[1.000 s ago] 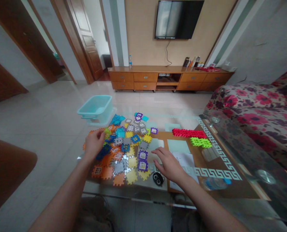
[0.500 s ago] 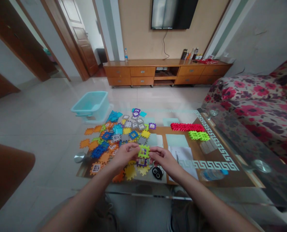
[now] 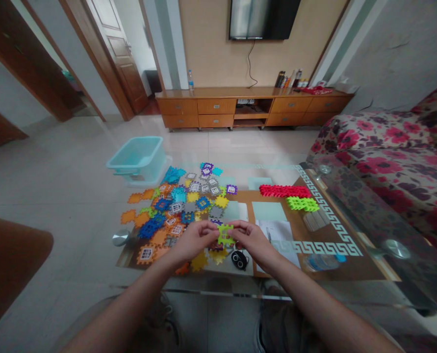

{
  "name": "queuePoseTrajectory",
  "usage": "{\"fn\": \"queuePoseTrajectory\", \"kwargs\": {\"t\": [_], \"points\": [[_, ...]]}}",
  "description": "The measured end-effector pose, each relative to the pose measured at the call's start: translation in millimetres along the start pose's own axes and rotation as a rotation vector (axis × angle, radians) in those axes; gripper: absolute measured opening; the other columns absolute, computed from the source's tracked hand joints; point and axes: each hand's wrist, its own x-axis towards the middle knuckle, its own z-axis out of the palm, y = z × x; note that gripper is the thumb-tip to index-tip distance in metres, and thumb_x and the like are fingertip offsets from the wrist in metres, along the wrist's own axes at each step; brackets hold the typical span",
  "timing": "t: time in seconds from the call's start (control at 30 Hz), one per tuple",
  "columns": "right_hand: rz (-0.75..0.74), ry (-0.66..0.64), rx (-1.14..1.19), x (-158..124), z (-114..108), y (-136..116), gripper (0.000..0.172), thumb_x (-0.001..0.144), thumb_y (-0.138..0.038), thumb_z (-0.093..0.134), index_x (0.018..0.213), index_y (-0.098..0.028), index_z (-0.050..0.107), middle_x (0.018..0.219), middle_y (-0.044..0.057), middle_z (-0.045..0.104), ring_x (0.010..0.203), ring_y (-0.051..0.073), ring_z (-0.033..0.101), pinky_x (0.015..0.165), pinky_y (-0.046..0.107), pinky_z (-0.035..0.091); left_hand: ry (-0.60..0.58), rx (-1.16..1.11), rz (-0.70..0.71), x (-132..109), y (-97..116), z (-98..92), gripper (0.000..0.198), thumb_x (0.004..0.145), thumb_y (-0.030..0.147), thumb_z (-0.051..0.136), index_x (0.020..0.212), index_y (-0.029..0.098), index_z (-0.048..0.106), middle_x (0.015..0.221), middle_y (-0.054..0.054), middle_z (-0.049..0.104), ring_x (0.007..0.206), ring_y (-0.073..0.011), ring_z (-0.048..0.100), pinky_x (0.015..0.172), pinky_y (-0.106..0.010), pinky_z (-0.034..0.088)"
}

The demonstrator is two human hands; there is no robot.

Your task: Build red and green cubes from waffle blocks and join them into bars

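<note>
A lime-green interlocking block tile with notched edges and window-like openings is held up over the table. My left hand pinches its left edge, and my right hand grips the right edge. Behind and below it a purple tile is partly hidden. Yellow tiles lie under my hands, beside a round black object with two white rings. To the left spreads a pile of orange, blue, grey and yellow tiles, among them a blue tile and an orange one with a white window.
On the glass table's right lie a red stack of tiles and a green stack. Papers and a plastic bottle appear nearer me. A turquoise tub stands beyond the pile at left.
Both hands have shifted slightly right with the green tile. The tile has turned, and its printed window no longer shows as before.
</note>
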Motion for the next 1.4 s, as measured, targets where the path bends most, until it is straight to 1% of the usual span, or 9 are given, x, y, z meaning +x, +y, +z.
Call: {"fn": "queuePoseTrajectory", "kwargs": {"t": [0.13,0.33,0.47,0.6,0.93,1.17,1.27,1.33,1.4], "points": [[0.022,-0.030,0.011,0.1,-0.7,-1.7,0.033,0.068,-0.044,0.080,0.082,-0.018,0.066,0.071,-0.001,0.065,0.056,0.010,0.055,0.049,0.022,0.037,0.003,0.168,0.077,1.8,6.1,-13.7,0.031,0.085,0.048,0.065,0.097,0.019,0.065,0.087,-0.006,0.072,0.079,-0.0196,0.069,0.071,-0.032,0.052],[0.028,0.097,0.088,5.3,-12.3,-4.9,0.037,0.073,-0.051,0.076,0.076,-0.018,0.061,0.070,-0.002,0.060,0.052,0.009,0.052,0.047,0.023,0.032,0.273,0.769,0.256,-3.3,17.2,-62.4,0.026,0.092,0.039,0.053,0.110,0.023,0.064,0.100,-0.007,0.072,0.091,-0.0238,0.068,0.080,-0.036,0.052],[0.005,0.124,0.048,6.5,-16.2,-5.3,0.035,0.074,-0.050,0.075,0.079,-0.018,0.061,0.073,-0.001,0.060,0.058,0.011,0.056,0.050,0.024,0.035,0.236,1.170,0.264,-13.3,14.4,-81.7,0.024,0.092,0.032,0.051,0.111,0.023,0.064,0.108,-0.010,0.069,0.099,-0.0272,0.066,0.088,-0.040,0.049],[0.053,0.097,0.006,5.1,-14.8,-3.5,0.029,0.078,-0.046,0.070,0.081,-0.019,0.059,0.076,-0.001,0.061,0.062,0.013,0.061,0.050,0.024,0.036,0.164,1.221,0.273,-18.5,13.3,-94.3,0.027,0.093,0.030,0.047,0.114,0.022,0.063,0.114,-0.011,0.065,0.106,-0.0265,0.062,0.094,-0.039,0.049],[0.046,0.051,-0.054,7.1,-17.2,3.5,0.028,0.080,-0.046,0.064,0.078,-0.020,0.053,0.069,-0.003,0.056,0.055,0.011,0.055,0.049,0.023,0.033,0.400,1.291,0.099,-29.9,-0.2,-169.4,0.043,0.086,0.036,0.053,0.125,0.017,0.057,0.124,-0.014,0.061,0.119,-0.0307,0.057,0.102,-0.041,0.045],[0.095,0.073,-0.092,9.6,-15.6,5.9,0.025,0.078,-0.042,0.067,0.080,-0.019,0.058,0.071,-0.001,0.059,0.056,0.011,0.054,0.046,0.023,0.032,0.242,1.267,0.212,-25.0,3.9,-135.5,0.026,0.090,0.041,0.054,0.100,0.019,0.064,0.115,-0.013,0.062,0.107,-0.0284,0.061,0.095,-0.041,0.050],[0.106,0.081,-0.102,9.9,-15.1,5.3,0.022,0.078,-0.040,0.066,0.080,-0.019,0.059,0.071,-0.001,0.059,0.056,0.011,0.054,0.046,0.023,0.032,0.144,1.266,0.354,-17.8,2.0,-110.9,0.021,0.092,0.038,0.054,0.096,0.021,0.065,0.134,-0.012,0.054,0.125,-0.0282,0.053,0.107,-0.042,0.043],[0.107,0.084,-0.108,10.1,-14.7,4.8,0.021,0.079,-0.040,0.065,0.080,-0.019,0.059,0.071,-0.001,0.058,0.056,0.011,0.054,0.046,0.023,0.032,0.140,1.301,0.390,-12.5,-1.9,-97.8,0.021,0.090,0.035,0.057,0.107,0.023,0.064,0.147,-0.011,0.046,0.137,-0.0306,0.043,0.113,-0.046,0.037],[0.107,0.086,-0.113,10.2,-14.2,4.5,0.022,0.078,-0.040,0.065,0.081,-0.019,0.059,0.071,-0.002,0.057,0.056,0.011,0.053,0.047,0.023,0.032,0.238,1.340,0.326,-6.7,-7.8,-88.9,0.043,0.088,0.037,0.061,0.130,0.026,0.055,0.156,-0.013,0.036,0.145,-0.0377,0.032,0.115,-0.056,0.032]]}}
